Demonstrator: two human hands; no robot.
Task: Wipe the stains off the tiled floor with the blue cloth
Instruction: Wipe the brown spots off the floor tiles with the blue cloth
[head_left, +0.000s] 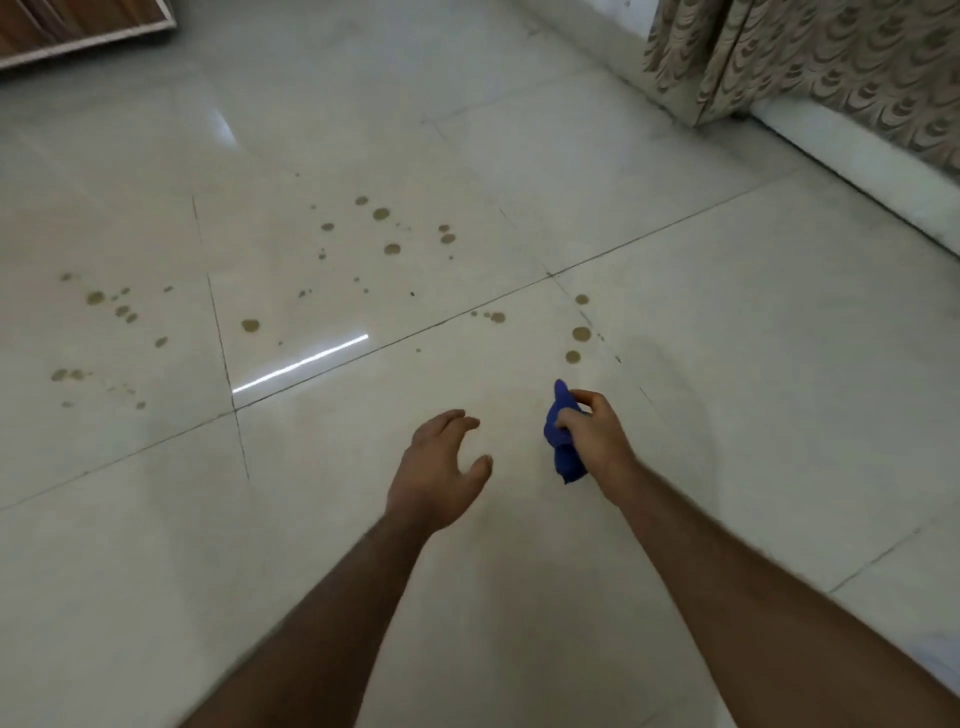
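Note:
My right hand (597, 434) is shut on a bunched blue cloth (562, 441), held above the glossy tiled floor (727, 338). My left hand (441, 467) hovers beside it, fingers apart and curled, holding nothing. Brown round stains dot the tiles: a few just beyond the cloth (581, 334), a scattered group further out in the middle (392, 248), and more on the left tile (95, 298). Both hands are above the floor and apart from the stains.
A patterned beige curtain (810, 57) hangs at the far right above a white skirting (857, 156). A wooden panel edge (78, 31) lies at the far left corner. Dark grout lines cross the tiles.

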